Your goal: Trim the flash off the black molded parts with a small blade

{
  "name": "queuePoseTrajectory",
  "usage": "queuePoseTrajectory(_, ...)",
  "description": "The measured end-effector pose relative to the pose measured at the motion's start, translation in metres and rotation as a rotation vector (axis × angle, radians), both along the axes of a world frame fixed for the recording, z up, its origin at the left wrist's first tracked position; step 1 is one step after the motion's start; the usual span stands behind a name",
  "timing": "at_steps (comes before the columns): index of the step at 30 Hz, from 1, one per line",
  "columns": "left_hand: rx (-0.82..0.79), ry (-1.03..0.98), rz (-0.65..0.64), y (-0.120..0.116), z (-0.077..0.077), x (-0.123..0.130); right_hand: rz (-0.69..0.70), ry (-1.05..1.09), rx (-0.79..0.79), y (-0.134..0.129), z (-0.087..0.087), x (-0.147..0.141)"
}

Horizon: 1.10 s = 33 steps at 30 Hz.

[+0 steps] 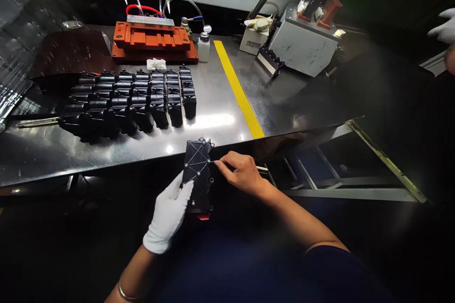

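Observation:
A flat black plastic part (199, 177) with crossed ribs and several small light round spots is held up just off the table's front edge. My left hand (169, 213), in a white glove, grips it along its left side, the thumb lying on its face. From the right, my bare right hand (241, 170) reaches to the part's right edge. Its thumb and index finger are pinched on a thin light tool whose tip touches near the upper right spot; the tool's other end sticks out behind the hand. Something small and red shows under the part's lower end.
Several rows of black parts (138, 99) stand on the steel table (220, 104). Behind them are an orange fixture (152, 38) and a white bottle (204, 47). Yellow tape (238, 90) crosses the table. A grey machine (305, 40) stands right. A person's gloved hand (444, 26) shows far right.

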<state>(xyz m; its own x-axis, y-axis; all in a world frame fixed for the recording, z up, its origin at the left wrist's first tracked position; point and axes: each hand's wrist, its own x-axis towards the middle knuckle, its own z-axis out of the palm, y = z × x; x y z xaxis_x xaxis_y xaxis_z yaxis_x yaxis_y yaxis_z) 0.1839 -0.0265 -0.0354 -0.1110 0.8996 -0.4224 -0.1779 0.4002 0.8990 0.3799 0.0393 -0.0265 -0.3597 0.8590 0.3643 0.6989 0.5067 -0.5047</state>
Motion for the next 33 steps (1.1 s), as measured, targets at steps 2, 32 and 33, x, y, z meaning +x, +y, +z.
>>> queuePoseTrajectory(2, 0.002, -0.001, 0.0, 0.0, -0.001, 0.001, -0.012, -0.003, -0.018, -0.004, -0.001, -0.004)
queuePoseTrajectory(32, -0.148, -0.692, 0.293, -0.007, -0.018, -0.02, -0.195, 0.996, -0.934, -0.02, -0.025, -0.043)
queuePoseTrajectory(33, -0.139, -0.686, 0.329, -0.004, -0.018, -0.02, -0.242, 1.015, -0.922, -0.02, -0.028, -0.042)
